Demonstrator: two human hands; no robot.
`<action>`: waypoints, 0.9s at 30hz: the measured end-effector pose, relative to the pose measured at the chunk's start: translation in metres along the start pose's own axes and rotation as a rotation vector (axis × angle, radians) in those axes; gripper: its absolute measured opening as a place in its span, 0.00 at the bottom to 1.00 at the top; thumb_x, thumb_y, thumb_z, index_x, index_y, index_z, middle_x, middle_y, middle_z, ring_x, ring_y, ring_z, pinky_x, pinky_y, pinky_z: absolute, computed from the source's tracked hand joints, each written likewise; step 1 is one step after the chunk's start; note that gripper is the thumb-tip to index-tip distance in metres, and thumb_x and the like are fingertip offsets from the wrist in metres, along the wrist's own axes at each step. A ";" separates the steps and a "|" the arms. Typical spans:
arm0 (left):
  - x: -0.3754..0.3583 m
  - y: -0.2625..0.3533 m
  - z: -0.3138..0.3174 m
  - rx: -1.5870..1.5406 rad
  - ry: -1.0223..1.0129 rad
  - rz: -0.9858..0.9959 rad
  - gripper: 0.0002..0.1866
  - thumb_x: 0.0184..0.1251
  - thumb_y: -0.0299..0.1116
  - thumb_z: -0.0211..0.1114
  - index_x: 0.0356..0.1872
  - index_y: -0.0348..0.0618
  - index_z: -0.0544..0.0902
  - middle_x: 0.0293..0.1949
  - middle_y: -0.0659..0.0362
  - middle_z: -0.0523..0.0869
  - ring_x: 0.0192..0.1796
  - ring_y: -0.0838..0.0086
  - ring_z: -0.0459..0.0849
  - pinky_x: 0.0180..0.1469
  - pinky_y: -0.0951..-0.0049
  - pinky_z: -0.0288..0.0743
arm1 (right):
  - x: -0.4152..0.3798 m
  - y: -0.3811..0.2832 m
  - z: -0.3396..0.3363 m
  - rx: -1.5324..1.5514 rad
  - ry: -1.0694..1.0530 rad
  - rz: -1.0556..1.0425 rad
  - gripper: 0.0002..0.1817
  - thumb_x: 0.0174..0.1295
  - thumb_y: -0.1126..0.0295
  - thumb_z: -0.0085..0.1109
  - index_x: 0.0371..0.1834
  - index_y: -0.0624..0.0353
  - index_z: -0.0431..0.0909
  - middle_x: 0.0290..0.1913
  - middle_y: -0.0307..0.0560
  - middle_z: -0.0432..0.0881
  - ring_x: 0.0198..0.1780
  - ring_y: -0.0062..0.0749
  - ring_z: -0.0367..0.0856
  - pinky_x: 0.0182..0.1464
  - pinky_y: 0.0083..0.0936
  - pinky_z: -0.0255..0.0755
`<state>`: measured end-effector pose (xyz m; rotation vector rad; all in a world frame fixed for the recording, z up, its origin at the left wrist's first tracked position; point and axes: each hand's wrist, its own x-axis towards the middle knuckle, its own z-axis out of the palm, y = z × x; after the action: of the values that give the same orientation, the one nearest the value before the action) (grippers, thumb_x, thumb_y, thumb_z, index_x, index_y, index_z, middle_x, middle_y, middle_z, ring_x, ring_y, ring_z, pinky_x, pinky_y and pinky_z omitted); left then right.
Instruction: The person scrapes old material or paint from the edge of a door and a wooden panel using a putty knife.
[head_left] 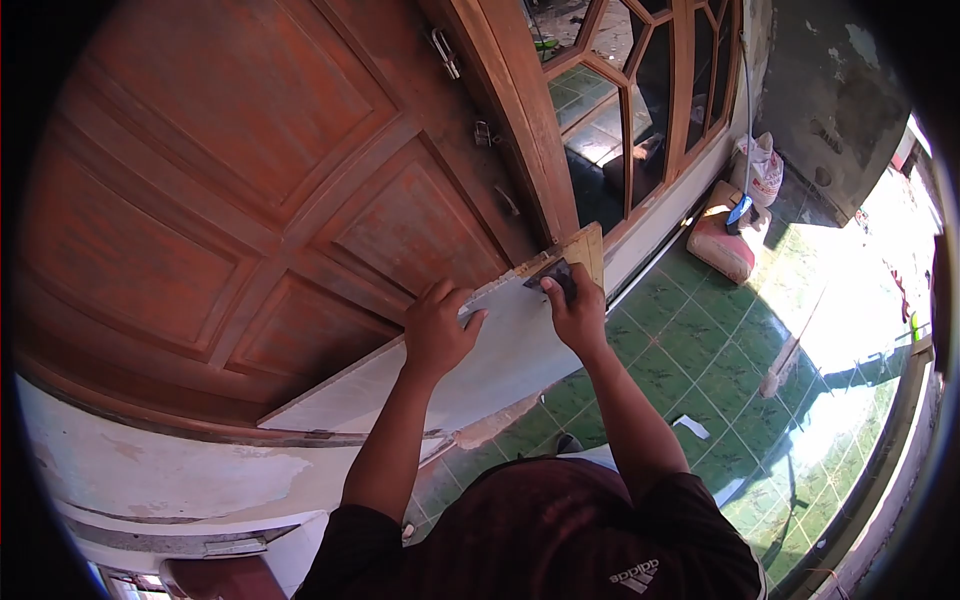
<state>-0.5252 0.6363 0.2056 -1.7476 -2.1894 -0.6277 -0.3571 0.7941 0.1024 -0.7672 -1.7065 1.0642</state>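
A long white board with a rough, chipped upper edge leans beside the brown panelled door. Its right end shows bare yellowish wood. My left hand grips the board's upper edge, fingers bent over it and thumb apart on the near side. Near the board's right end, my right hand is closed around a dark flat piece that looks like sandpaper, pressed against the upper edge. My fingers cover part of that piece.
A wooden lattice window stands beyond the door frame. To the right, a filled sack and a white bag sit on the green tiled floor. A brush-like tool and a white scrap lie nearby.
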 end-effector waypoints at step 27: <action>-0.001 0.001 0.000 -0.028 0.008 0.015 0.16 0.58 0.36 0.84 0.44 0.42 0.91 0.41 0.55 0.85 0.46 0.55 0.88 0.46 0.54 0.82 | -0.009 -0.012 0.008 0.137 0.091 0.043 0.17 0.78 0.60 0.71 0.49 0.65 0.79 0.33 0.57 0.89 0.35 0.53 0.90 0.41 0.42 0.80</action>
<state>-0.5244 0.6359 0.2055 -1.7697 -2.1705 -0.6638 -0.3617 0.7792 0.1084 -0.7565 -1.5299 1.1461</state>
